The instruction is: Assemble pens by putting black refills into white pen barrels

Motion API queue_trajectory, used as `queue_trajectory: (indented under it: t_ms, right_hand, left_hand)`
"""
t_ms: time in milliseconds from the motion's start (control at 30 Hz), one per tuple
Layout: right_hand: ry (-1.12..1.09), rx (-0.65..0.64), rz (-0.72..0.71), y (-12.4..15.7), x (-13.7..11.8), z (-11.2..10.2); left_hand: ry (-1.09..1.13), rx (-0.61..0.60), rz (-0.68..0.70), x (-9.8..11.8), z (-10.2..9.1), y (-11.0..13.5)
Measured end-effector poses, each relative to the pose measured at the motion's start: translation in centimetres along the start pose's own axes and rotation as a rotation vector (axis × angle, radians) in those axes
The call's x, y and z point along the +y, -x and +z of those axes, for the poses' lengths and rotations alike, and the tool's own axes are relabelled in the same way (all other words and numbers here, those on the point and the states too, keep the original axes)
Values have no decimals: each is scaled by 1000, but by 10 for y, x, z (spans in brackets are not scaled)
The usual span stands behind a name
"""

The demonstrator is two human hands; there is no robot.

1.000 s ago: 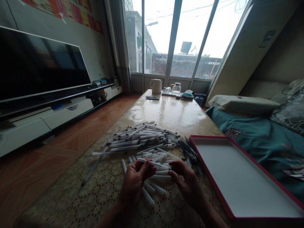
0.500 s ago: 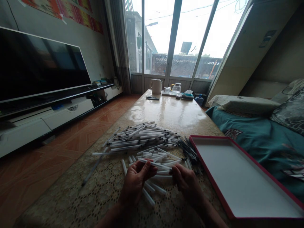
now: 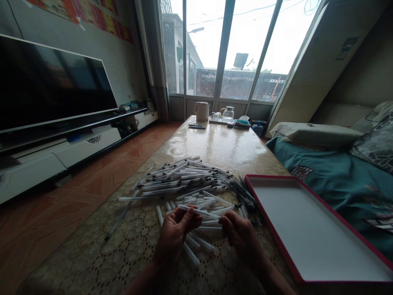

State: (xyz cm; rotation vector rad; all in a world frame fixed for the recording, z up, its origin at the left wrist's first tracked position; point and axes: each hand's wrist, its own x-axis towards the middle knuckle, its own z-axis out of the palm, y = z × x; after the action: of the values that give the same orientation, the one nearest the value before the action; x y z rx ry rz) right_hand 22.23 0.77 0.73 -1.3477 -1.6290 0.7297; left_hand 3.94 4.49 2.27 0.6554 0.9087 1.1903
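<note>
A white pen barrel (image 3: 202, 212) slants slightly down to the right, held above the table between my hands. My left hand (image 3: 176, 231) pinches it near its left part, thumb on top. At the barrel's right end my right hand (image 3: 242, 235) is closed in a pinch, with a small dark piece at its fingertips that I cannot make out clearly. Under and behind my hands lie loose white barrels (image 3: 192, 255). Farther back is a pile of white pens with black ends (image 3: 181, 177). Thin dark refills (image 3: 244, 192) lie bunched to the right.
A shallow pink-rimmed tray (image 3: 274, 229) with a white bottom sits on the right of the patterned table (image 3: 123, 258). One pen (image 3: 118, 225) lies apart at left. At the far end stand a kettle (image 3: 202, 111) and a glass pitcher (image 3: 228, 114). A teal-covered seat (image 3: 334, 180) adjoins on the right.
Both hands keep nearly the same place and grip. The dark piece at the barrel's right end shows slightly less between the right fingertips.
</note>
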Motion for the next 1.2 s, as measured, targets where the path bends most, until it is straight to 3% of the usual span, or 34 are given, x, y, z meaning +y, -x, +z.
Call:
queue_trajectory:
  t_ms: [1200]
  right_hand:
    - [-131, -32, 69, -1, 0, 3]
  left_hand:
    - [8, -18, 5, -1, -1, -1]
